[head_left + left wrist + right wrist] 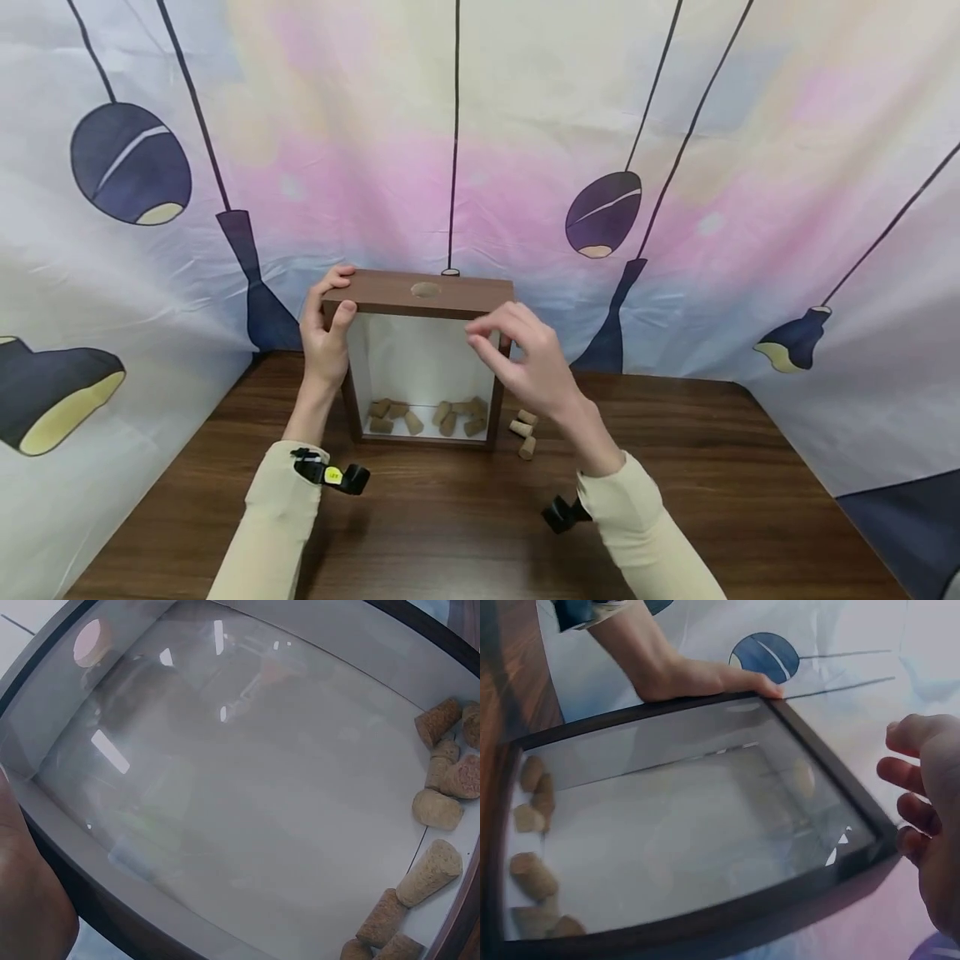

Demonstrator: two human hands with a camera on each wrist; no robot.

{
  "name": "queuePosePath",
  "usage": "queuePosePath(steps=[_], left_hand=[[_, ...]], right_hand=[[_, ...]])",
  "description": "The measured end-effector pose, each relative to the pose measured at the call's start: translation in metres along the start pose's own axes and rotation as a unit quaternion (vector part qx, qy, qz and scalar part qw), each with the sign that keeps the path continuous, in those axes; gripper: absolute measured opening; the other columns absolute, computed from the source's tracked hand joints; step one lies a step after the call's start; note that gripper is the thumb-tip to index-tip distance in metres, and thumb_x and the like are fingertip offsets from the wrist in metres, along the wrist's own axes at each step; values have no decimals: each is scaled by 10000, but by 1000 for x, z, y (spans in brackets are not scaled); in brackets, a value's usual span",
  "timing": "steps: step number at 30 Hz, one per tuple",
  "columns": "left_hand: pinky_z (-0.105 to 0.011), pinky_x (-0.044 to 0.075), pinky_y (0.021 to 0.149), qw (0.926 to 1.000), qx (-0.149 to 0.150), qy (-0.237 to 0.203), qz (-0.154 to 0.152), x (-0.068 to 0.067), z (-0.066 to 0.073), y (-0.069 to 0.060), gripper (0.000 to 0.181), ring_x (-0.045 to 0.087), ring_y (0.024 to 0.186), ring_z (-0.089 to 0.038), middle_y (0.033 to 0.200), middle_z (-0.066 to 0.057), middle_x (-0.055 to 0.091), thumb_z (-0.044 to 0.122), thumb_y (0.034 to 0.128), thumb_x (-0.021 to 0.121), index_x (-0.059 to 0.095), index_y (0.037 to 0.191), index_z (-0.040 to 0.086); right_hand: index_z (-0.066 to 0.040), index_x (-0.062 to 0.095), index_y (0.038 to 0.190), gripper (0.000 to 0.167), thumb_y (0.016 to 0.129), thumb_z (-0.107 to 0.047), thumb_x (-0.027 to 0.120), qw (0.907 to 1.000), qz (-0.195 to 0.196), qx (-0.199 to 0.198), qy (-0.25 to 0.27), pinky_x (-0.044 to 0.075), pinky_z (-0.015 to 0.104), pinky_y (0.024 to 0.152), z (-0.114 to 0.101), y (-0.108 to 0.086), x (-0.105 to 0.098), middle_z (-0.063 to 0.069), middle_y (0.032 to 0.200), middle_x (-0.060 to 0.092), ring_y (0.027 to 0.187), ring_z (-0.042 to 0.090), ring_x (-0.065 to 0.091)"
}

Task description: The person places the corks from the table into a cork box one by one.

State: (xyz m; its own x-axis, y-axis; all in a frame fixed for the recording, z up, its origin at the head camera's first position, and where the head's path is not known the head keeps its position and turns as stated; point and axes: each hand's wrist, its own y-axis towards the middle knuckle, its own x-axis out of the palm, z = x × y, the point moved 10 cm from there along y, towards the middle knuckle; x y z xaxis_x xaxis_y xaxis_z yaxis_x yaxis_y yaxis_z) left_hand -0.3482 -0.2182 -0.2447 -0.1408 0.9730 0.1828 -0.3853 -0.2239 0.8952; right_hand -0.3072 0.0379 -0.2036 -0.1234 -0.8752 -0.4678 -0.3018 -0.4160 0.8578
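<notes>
A shallow brown wooden box (427, 442) with a clear front and white inside stands upright on the table. Its top has a round hole (426, 290). Several wine corks (413, 422) lie along the bottom inside, seen closer in the left wrist view as tan corks (430, 874). My left hand (326, 346) grips the box's upper left corner, thumb at the front and fingers over the top. By the upper right corner hovers my right hand (536, 367), its fingers loosely bent; the right wrist view shows nothing between these fingers (904, 774).
Three loose corks (522, 429) lie on the dark wooden table (450, 517) just right of the box. A printed cloth (360, 167) with hanging lamp drawings rises behind and along the sides. Each sleeve carries a small black wrist camera (352, 479).
</notes>
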Motion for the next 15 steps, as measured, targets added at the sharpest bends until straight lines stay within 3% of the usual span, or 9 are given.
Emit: queuePosePath(steps=[7, 15], left_hand=[[-390, 244, 1174, 9999, -56, 102, -48, -8, -24, -5, 545, 373, 1399, -393, 1377, -141, 557, 343, 988, 625, 501, 1199, -144], [-374, 243, 1165, 9996, -105, 164, -192, -10, -24, -4, 555, 362, 1427, -324, 1413, -120, 531, 364, 996, 606, 484, 1227, -126]], right_hand=[[-125, 740, 1003, 132, 892, -56, 726, 9994, -115, 329, -22, 432, 269, 625, 12, -35, -2, -14, 866, 656, 729, 120, 506], [-141, 727, 1040, 125, 917, -120, 719, 9879, -1067, 1128, -6, 479, 204, 637, 36, -67, 10, -61, 891, 633, 746, 33, 539]])
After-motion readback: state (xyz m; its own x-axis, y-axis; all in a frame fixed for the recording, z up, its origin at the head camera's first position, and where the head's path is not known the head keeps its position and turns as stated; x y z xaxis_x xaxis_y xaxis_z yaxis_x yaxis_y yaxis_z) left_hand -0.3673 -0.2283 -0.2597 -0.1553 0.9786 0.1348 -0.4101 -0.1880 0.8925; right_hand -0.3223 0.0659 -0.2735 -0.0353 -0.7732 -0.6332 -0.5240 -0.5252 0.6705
